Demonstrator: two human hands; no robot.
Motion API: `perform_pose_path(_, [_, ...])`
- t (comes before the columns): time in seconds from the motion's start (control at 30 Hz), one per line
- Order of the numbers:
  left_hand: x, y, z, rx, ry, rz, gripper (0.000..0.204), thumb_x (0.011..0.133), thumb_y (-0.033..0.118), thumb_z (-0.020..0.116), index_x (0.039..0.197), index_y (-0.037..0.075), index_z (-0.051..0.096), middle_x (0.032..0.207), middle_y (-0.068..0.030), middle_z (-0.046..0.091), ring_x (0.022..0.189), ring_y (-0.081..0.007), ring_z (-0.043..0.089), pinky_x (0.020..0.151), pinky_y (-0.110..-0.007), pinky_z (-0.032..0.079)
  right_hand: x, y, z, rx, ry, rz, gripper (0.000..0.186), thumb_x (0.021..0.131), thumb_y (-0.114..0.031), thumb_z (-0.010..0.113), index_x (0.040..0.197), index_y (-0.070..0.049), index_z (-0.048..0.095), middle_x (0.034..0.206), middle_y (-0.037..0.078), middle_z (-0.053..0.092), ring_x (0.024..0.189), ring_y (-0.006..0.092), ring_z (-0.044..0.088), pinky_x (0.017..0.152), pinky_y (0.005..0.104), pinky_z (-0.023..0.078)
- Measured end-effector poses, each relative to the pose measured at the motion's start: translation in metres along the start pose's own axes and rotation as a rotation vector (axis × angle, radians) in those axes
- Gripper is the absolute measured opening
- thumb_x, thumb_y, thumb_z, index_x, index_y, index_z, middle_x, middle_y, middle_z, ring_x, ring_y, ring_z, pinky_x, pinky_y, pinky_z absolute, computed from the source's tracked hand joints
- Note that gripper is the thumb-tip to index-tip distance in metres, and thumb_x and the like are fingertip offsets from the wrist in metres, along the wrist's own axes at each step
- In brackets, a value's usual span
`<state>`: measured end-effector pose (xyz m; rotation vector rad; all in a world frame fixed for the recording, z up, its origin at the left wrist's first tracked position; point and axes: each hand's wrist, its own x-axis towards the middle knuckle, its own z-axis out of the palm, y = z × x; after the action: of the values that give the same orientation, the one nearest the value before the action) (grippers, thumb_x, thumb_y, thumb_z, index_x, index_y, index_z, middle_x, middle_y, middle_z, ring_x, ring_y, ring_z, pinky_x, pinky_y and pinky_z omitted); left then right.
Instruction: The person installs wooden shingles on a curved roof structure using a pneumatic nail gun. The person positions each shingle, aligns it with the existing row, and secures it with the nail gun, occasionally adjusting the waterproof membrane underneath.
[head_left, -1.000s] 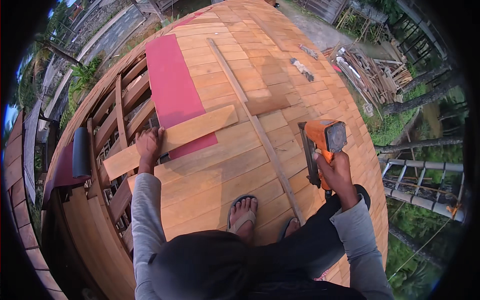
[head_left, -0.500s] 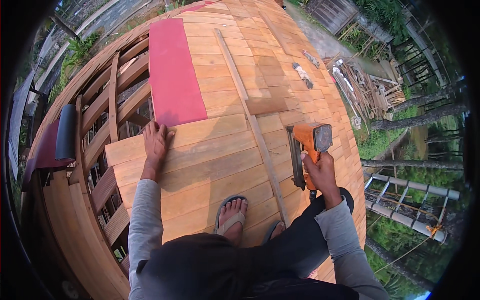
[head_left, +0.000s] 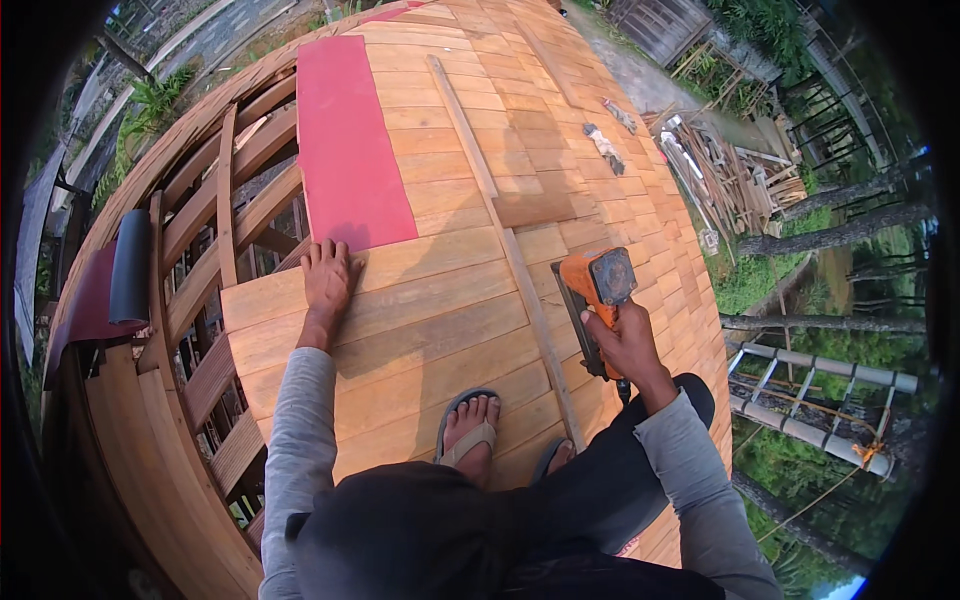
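Under the spread left hand (head_left: 330,275), a long tan wooden board (head_left: 420,257) seems aligned for fastening, calling for the orange-and-black nail gun (head_left: 582,277) the right hand (head_left: 632,342) clasps.

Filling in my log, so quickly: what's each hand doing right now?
Left hand: open, laid on the wooden board, holding nothing.
Right hand: closed, holding the orange nail gun by its handle.

nail gun (head_left: 597,279) partly hidden, sleeves (head_left: 303,420) cut off
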<state>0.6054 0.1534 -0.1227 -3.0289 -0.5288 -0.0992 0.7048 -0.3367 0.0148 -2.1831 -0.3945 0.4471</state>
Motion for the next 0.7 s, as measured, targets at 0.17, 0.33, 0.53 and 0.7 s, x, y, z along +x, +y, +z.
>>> perform_pose_path(0.17, [-0.001, 0.005, 0.002, 0.063, -0.056, -0.050, 0.047, 0.099, 0.049, 0.067, 0.121, 0.008, 0.064, 0.123, -0.0129, 0.059, 0.122, -0.0333, 0.053, 0.101, -0.048, 0.040, 0.052, -0.003, 0.047, 0.314, -0.204, 0.131, 0.026, 0.101, -0.016, 0.072, 0.117, 0.001, 0.061, 0.076, 0.004, 0.063, 0.061, 0.0114, 0.062, 0.055, 0.0306, 0.053])
perform_pose_path(0.33, [-0.002, 0.007, -0.002, -0.036, -0.004, -0.077, 0.044, 0.097, 0.046, 0.070, 0.118, 0.008, 0.065, 0.124, -0.0124, 0.060, 0.122, -0.0335, 0.053, 0.101, -0.048, 0.040, 0.097, -0.013, 0.118, 0.473, -0.251, 0.136, 0.027, 0.101, -0.016, 0.070, 0.118, 0.001, 0.059, 0.081, 0.005, 0.064, 0.060, 0.0117, 0.063, 0.054, 0.0317, 0.054])
perform_pose_path(0.53, [-0.002, 0.007, -0.003, -0.077, -0.020, -0.075, 0.042, 0.095, 0.045, 0.072, 0.118, 0.010, 0.066, 0.123, -0.0118, 0.060, 0.122, -0.0339, 0.052, 0.101, -0.048, 0.040, 0.106, -0.009, 0.182, 0.240, -0.288, 0.130, 0.030, 0.100, -0.021, 0.070, 0.118, 0.001, 0.059, 0.070, 0.006, 0.065, 0.057, 0.0145, 0.064, 0.054, 0.0340, 0.054])
perform_pose_path(0.7, [-0.003, 0.007, -0.003, -0.098, -0.068, -0.095, 0.041, 0.096, 0.046, 0.071, 0.117, 0.010, 0.067, 0.123, -0.0114, 0.059, 0.122, -0.0329, 0.052, 0.101, -0.048, 0.039, 0.111, -0.002, 0.184, 0.293, -0.233, 0.082, 0.026, 0.101, -0.020, 0.070, 0.116, -0.001, 0.061, 0.071, 0.005, 0.065, 0.057, 0.0144, 0.064, 0.053, 0.0338, 0.054])
